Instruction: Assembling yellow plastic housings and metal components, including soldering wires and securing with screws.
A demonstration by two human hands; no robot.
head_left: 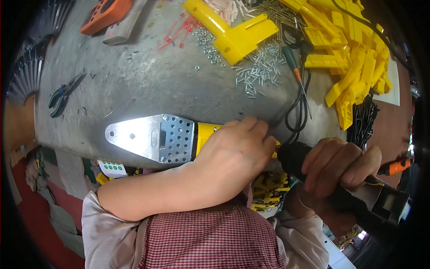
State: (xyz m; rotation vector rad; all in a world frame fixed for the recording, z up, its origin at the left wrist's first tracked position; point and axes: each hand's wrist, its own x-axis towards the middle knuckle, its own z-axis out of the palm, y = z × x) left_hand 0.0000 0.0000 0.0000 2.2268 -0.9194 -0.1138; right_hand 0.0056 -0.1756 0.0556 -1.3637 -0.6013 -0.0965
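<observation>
On the grey bench, near its front edge, lies a tool with a flat, tapering metal plate (134, 135), a perforated metal shroud (178, 140) and a yellow plastic handle (206, 134). My left hand (239, 150) is closed over this handle and covers most of it. A black power screwdriver (293, 159) is gripped in my right hand (338, 163). It lies slantwise, its front end close to the far right end of the yellow handle. Whether the tip touches a screw there I cannot tell.
Needle-nose pliers (62, 95) lie at the left. Loose screws (260, 67), nuts (208, 45) and a yellow handle shell (242, 38) are spread beyond. A screwdriver (293, 62) rests by a black cable (289, 119). Yellow plastic parts (354, 76) are heaped at the right.
</observation>
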